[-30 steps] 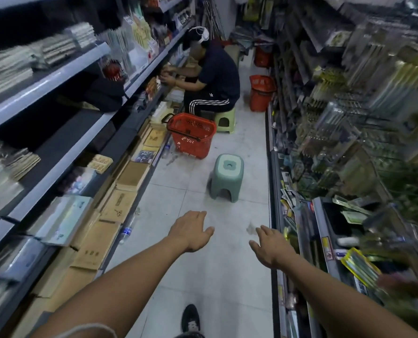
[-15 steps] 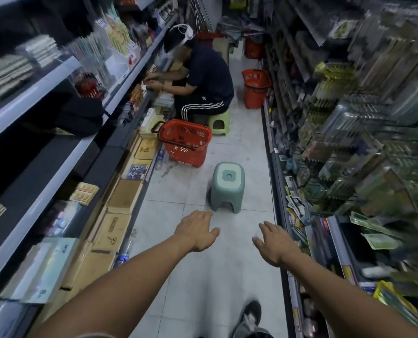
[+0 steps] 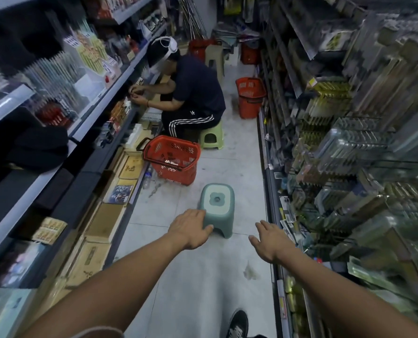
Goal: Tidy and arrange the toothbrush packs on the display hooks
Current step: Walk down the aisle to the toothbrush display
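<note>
1. Shop aisle with a pale tiled floor [image 3: 203,276] running up the middle of the frame, shelving on both sides.
2. Toothbrush packs [image 3: 344,152] hang in blurred rows on hooks [image 3: 325,184] along the right side, from the upper right down to the lower right; neither hand touches them.
3. Right hand [image 3: 270,241] reaches forward at centre right, palm down, fingers spread and straight, holding nothing, near the lower edge of the right-hand shelving.
4. Left hand [image 3: 190,228] reaches forward at centre, fingers straight and relaxed, its fingertips overlapping the near-left corner of a green stool [image 3: 217,203]; whether it touches the stool cannot be told.
5. Red basket [image 3: 172,158] stands just beyond the stool.
6. Behind it, a person [image 3: 190,98] in dark clothes sits on another stool, hands at the left shelf [image 3: 100,111].
7. Second red basket [image 3: 250,97] stands at the upper right of the aisle.
8. Black shoe [image 3: 237,323] shows at the bottom edge.
</note>
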Motion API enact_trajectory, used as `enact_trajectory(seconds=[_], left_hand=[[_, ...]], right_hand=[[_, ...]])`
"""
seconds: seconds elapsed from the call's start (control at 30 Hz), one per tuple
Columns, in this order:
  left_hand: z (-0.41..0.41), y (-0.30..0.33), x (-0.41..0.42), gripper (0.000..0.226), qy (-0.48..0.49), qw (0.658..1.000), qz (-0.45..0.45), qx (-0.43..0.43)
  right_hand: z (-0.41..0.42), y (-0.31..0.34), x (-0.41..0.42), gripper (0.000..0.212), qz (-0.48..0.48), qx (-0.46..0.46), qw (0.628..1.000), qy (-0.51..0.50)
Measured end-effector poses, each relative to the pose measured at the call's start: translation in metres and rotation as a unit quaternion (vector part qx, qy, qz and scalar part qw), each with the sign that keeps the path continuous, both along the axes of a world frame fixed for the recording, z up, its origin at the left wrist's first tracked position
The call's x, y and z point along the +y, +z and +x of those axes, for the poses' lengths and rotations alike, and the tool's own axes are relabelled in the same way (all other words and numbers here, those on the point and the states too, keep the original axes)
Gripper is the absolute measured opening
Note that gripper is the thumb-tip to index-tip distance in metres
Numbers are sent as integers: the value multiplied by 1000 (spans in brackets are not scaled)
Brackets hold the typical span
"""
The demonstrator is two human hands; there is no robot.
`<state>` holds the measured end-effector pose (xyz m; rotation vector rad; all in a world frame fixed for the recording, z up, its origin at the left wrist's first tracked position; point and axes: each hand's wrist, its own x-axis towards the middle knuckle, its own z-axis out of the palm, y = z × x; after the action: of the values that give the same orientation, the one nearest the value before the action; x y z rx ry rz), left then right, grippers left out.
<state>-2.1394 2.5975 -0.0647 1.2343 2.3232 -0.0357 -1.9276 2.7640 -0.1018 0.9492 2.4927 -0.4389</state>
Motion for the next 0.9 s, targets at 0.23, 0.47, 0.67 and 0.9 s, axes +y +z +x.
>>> enact_trajectory(seconds=[0.23,0.47,0.67,0.9], left_hand=[[-18,2,69,73,15,1000,-1,7],[-41,-1,114,72,22,1000,-5,-6],[-83,-13,158,72,-5,1000,-12,-17],[-152,-22,229,73,-50,998,8,-36]], right_hand=[[-23,-4,75,71,-7,-14,1000,24],[-45,-9,118,70,-17,-15,999,23],[-79,-18,151,71,-29,-21,999,9],[-132,-29,192,72,-29,-27,998,-45]])
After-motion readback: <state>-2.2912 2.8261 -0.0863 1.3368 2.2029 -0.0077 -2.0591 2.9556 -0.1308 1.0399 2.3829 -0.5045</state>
